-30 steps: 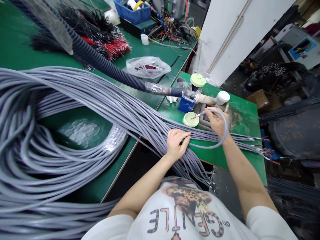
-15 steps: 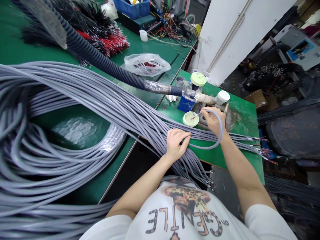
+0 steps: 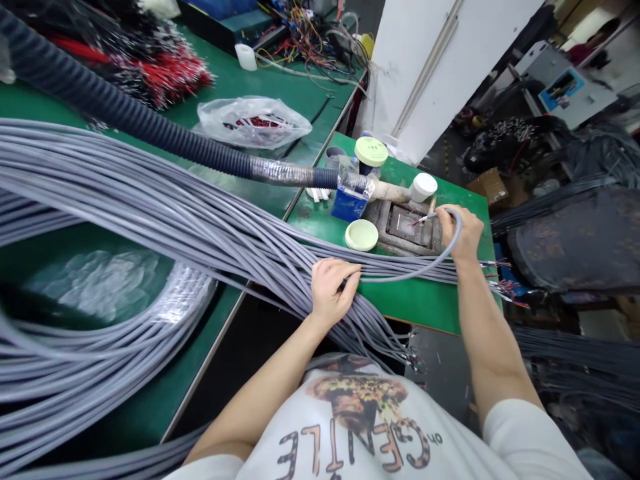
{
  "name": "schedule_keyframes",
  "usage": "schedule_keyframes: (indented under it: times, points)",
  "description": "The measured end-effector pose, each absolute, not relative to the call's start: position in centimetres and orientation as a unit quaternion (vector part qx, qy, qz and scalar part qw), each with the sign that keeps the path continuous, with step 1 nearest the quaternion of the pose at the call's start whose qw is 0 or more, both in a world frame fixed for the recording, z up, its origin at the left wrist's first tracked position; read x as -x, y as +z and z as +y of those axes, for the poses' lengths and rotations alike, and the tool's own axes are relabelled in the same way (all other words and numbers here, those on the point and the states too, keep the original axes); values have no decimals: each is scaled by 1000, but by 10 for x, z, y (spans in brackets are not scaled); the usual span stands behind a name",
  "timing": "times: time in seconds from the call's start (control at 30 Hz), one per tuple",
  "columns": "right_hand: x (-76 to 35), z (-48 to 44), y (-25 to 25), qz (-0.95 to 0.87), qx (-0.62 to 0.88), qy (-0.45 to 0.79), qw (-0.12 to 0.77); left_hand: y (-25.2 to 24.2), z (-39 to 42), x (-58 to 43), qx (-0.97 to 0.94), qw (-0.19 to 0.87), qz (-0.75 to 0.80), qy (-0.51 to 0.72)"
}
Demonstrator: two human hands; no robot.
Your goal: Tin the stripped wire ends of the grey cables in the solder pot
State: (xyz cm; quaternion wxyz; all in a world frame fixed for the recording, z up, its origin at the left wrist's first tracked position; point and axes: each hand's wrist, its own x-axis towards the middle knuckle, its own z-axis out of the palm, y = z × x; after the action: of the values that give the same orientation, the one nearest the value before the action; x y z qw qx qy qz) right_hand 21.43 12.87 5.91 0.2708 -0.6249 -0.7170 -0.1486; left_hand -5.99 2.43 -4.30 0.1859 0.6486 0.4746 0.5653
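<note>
My right hand [image 3: 464, 232] pinches a grey cable [image 3: 429, 268] close to its stripped end, and the cable bends in a loop beneath that hand. Its thin bare wires [image 3: 416, 223] point left over the shiny square well of a solder pot [image 3: 403, 223]; whether they touch the surface I cannot tell. Farther back along the same cable, my left hand [image 3: 334, 288] is closed on it, resting against the large bundle of grey cables [image 3: 240, 220]. A shallow cream dish [image 3: 361, 235] sits just left of the pot.
A ribbed hose [image 3: 200, 147] crosses to a nozzle beside the pot, next to a blue box [image 3: 349, 203]. Near it stand a lidded jar [image 3: 371, 152] and a white cup [image 3: 424, 187]. A plastic bag [image 3: 255, 123] lies on the left table; a dark gap separates the tables in front.
My right hand has moved right, carrying the wire tips from the cream dish to above the solder pot. My left hand keeps its hold on the cable. The camera view has shifted right.
</note>
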Motion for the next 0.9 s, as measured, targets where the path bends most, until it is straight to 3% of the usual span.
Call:
schedule_keyframes:
  times: [0.67, 0.9]
  points:
    - [-225, 155, 28, -711, 645, -124, 251, -41, 25, 60, -656, 165, 461, 574]
    - [-200, 78, 71, -745, 545, -60, 381, -40, 24, 61, -639, 193, 446, 597]
